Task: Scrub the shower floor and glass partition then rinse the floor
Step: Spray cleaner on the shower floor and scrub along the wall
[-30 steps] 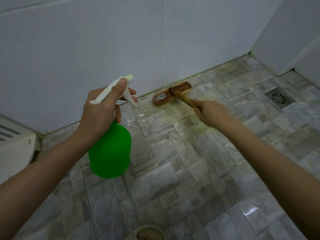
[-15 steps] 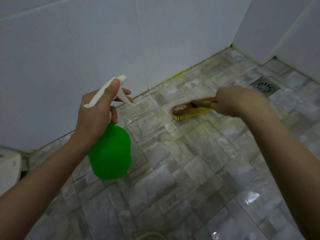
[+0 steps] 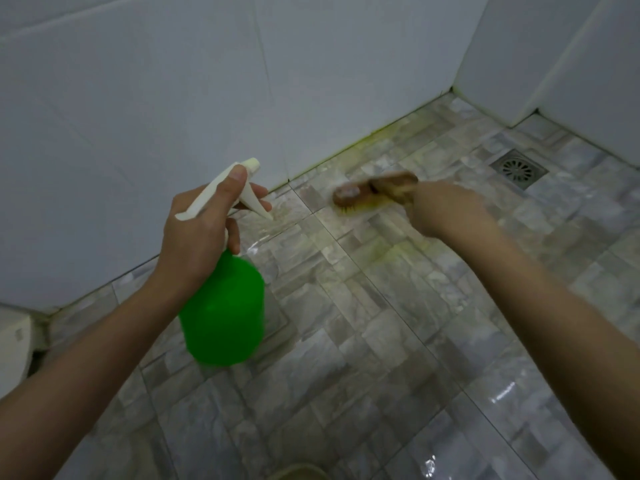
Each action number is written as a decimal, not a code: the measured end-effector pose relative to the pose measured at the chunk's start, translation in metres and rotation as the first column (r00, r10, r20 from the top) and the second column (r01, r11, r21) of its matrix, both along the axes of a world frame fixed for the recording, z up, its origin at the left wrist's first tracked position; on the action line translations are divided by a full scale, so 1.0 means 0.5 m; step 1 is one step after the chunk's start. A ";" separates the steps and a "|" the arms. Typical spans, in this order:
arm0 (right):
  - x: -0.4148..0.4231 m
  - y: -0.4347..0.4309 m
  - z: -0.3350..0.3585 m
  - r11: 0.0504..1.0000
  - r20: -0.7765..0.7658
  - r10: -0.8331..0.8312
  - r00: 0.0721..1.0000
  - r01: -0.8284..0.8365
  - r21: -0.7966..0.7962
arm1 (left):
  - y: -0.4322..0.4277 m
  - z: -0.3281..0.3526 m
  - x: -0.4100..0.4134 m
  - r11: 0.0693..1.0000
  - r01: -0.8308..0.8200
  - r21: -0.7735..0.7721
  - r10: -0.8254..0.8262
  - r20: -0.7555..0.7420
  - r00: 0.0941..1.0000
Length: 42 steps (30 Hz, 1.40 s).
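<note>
Brush [image 3: 363, 197] slid nearer the wall edge [image 3: 329, 161] in right hand [image 3: 446, 213].

Tiled corner of a wet room, viewed from above in dim, even light. Large pale grey wall tiles [image 3: 138, 116] meet a floor [image 3: 381, 341] of grey marbled tiles in mixed rectangles. A yellow-green tint [image 3: 346, 154] follows the joint at the wall's base. A square metal drain [image 3: 518, 169] lies near a jutting wall corner [image 3: 502, 64]. At lower right, wet patches [image 3: 502, 396] glint. A white fixture [image 3: 12, 344] is cut off at the left edge.
</note>
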State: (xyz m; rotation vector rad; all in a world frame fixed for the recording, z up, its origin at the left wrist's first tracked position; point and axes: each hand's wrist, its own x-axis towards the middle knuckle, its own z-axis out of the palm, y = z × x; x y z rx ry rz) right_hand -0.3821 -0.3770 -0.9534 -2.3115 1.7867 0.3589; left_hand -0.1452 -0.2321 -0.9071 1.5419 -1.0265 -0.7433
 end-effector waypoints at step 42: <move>-0.273 0.166 0.058 0.954 -0.191 -0.200 0.961 0.236 0.187 | -0.040 -0.034 -0.149 0.965 0.258 0.040 -0.258 -0.003 0.966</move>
